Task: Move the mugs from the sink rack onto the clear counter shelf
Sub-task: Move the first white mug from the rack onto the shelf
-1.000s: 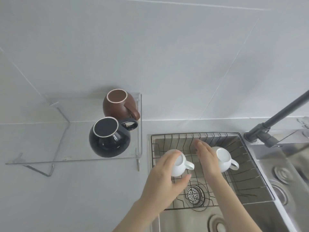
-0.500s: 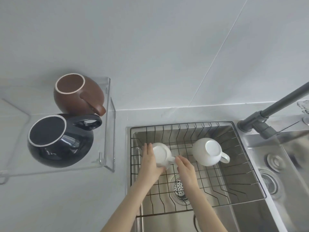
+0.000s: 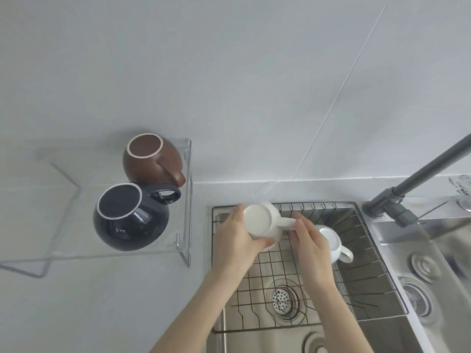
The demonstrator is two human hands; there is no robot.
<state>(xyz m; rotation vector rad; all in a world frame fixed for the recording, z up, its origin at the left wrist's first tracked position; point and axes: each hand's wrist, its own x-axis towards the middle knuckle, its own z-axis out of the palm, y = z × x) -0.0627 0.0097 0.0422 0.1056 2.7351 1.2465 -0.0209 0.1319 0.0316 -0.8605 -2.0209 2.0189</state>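
Observation:
A white mug point(image 3: 260, 220) is held upside down above the wire sink rack point(image 3: 356, 284), near its back left corner. My left hand point(image 3: 237, 238) grips the mug's body and my right hand point(image 3: 308, 240) holds its handle. A second white mug point(image 3: 331, 243) sits upside down in the rack just to the right, partly hidden by my right hand. On the clear counter shelf point(image 3: 76, 225) at the left stand a brown mug point(image 3: 150, 161) and a black mug point(image 3: 127, 217), both bottom up with handles pointing right.
The steel sink point(image 3: 260, 337) lies under the rack, with a round drain strainer point(image 3: 283, 299). A grey tap point(image 3: 418, 182) rises at the right over a second basin point(image 3: 433, 250). Grey counter spreads in front of the shelf; a grey tiled wall stands behind.
The white mug has risen off the rack and moved toward its back left corner. My right hand went from the second mug to this mug's handle. The view has shifted.

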